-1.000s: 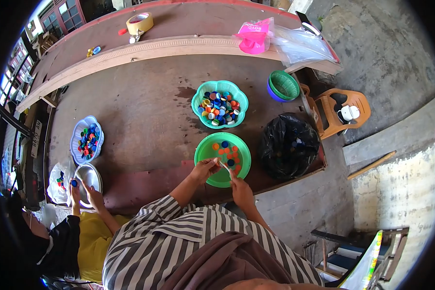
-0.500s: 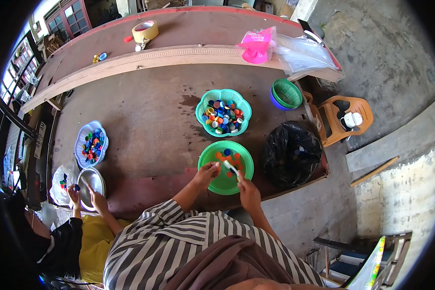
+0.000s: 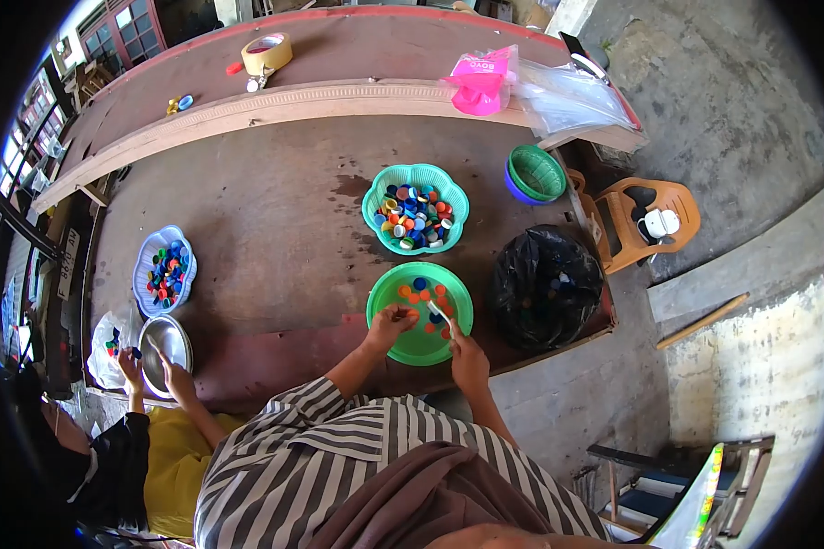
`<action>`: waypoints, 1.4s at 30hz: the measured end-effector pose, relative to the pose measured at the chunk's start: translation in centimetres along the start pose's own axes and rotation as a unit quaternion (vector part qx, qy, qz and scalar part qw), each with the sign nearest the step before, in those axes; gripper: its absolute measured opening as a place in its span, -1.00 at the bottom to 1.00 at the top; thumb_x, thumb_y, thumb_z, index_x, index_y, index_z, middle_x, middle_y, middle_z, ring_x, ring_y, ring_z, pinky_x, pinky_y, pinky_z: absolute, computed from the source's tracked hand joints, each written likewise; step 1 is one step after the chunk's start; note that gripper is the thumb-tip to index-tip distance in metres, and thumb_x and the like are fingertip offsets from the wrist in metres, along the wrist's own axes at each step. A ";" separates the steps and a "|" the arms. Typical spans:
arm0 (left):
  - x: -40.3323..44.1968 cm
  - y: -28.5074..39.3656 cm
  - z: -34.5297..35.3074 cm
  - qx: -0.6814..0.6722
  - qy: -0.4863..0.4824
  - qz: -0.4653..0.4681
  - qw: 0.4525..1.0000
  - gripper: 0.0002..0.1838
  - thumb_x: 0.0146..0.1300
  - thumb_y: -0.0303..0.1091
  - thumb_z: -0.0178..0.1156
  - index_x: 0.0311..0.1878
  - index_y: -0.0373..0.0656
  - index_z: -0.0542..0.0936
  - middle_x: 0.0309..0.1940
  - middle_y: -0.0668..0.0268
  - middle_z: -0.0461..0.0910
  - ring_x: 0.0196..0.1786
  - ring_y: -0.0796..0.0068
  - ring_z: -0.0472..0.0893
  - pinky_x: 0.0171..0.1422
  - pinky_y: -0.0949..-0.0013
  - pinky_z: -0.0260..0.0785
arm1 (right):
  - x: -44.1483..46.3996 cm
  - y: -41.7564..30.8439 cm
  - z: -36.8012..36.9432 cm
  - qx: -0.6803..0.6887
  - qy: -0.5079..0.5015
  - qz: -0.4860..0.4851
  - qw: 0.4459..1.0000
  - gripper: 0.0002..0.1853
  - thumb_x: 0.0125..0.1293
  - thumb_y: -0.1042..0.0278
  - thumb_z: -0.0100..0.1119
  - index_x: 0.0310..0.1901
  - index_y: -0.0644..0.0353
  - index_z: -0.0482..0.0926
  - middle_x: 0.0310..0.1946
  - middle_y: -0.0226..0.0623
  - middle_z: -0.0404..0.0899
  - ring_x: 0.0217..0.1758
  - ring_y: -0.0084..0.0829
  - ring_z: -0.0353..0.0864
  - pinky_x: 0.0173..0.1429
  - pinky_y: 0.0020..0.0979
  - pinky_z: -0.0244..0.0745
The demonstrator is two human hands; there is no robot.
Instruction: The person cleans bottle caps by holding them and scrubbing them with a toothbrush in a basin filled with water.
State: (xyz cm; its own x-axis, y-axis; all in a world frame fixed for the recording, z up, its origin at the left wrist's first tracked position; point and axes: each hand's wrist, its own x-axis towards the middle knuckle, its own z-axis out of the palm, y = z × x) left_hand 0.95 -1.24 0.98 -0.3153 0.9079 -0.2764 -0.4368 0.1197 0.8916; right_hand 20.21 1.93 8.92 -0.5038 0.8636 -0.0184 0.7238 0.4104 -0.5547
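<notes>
Over the green basin point(image 3: 382, 291) my left hand point(image 3: 389, 328) pinches an orange bottle cap point(image 3: 413, 317) between its fingertips. My right hand point(image 3: 469, 364) is closed round the lower end of a slim white brush point(image 3: 443, 317), its upper end pointing up and left across the basin. Whether the brush touches the cap I cannot tell. Several orange caps and a dark blue cap point(image 3: 419, 284) lie inside the basin. Just behind it stands a turquoise scalloped basket point(image 3: 373, 231) filled with mixed-colour caps.
A black plastic bag point(image 3: 545, 316) sits right of the basin, with nested bowls point(image 3: 537, 174) behind it. At left are a light-blue basket point(image 3: 140, 295) of caps, a metal bowl point(image 3: 188, 352) and another person's hands point(image 3: 181, 382). A wooden ledge point(image 3: 339, 105) crosses the table.
The brush has swung slightly in my right hand. The orange cap in my left hand now shows more clearly. The whole view has shifted a little.
</notes>
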 end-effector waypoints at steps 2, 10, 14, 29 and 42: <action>-0.1 0.1 -0.5 0.081 0.004 0.013 0.997 -0.77 0.20 -0.47 0.22 -0.09 -0.31 0.50 -0.25 0.31 0.58 -0.18 0.54 0.59 -0.08 0.49 0.46 | -0.2 -0.6 -0.5 0.019 0.011 -0.009 1.000 -0.54 0.29 0.36 -0.01 0.24 -0.14 0.36 -0.21 -0.14 0.54 -0.21 -0.05 0.56 -0.20 -0.13 0.46; -0.4 0.4 -0.5 0.154 0.009 0.015 0.988 -0.68 0.17 -0.41 0.27 -0.03 -0.31 0.53 -0.26 0.31 0.61 -0.22 0.58 0.60 -0.12 0.54 0.43 | 0.3 -1.5 -1.2 0.044 0.002 -0.048 0.998 -0.51 0.26 0.41 -0.01 0.24 -0.20 0.37 -0.26 -0.25 0.56 -0.23 -0.12 0.58 -0.19 -0.15 0.45; -0.6 1.3 -0.1 0.096 -0.022 -0.009 0.995 -0.68 0.20 -0.44 0.23 0.02 -0.28 0.52 -0.25 0.33 0.60 -0.24 0.60 0.59 -0.17 0.57 0.42 | 0.4 -0.4 -0.6 0.015 -0.043 -0.050 0.998 -0.50 0.25 0.43 0.00 0.23 -0.23 0.38 -0.28 -0.26 0.56 -0.22 -0.13 0.58 -0.20 -0.16 0.46; -0.6 0.6 -0.7 -0.049 -0.034 -0.073 0.996 -0.67 0.26 -0.49 0.12 0.10 -0.28 0.44 -0.14 0.27 0.56 -0.13 0.51 0.58 -0.02 0.51 0.45 | -0.3 -0.3 -0.8 0.022 -0.046 -0.070 0.996 -0.53 0.28 0.37 -0.01 0.23 -0.22 0.38 -0.22 -0.22 0.54 -0.23 -0.09 0.57 -0.21 -0.13 0.46; -1.3 2.4 0.8 -0.041 0.014 -0.041 0.998 -0.73 0.13 -0.60 0.22 -0.09 -0.30 0.45 -0.19 0.23 0.54 -0.14 0.46 0.58 -0.02 0.47 0.49 | 0.5 0.3 -1.5 -0.011 -0.032 0.002 0.999 -0.52 0.29 0.33 -0.01 0.26 -0.25 0.34 -0.28 -0.18 0.52 -0.24 -0.08 0.56 -0.20 -0.13 0.46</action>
State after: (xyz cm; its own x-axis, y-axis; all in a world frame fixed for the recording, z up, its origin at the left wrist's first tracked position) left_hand 0.94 -1.77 3.77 -0.2991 0.8843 -0.3586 -0.5296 0.1588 0.8332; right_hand 20.90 2.91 9.98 -0.5290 0.8454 -0.0737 0.7357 0.4135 -0.5365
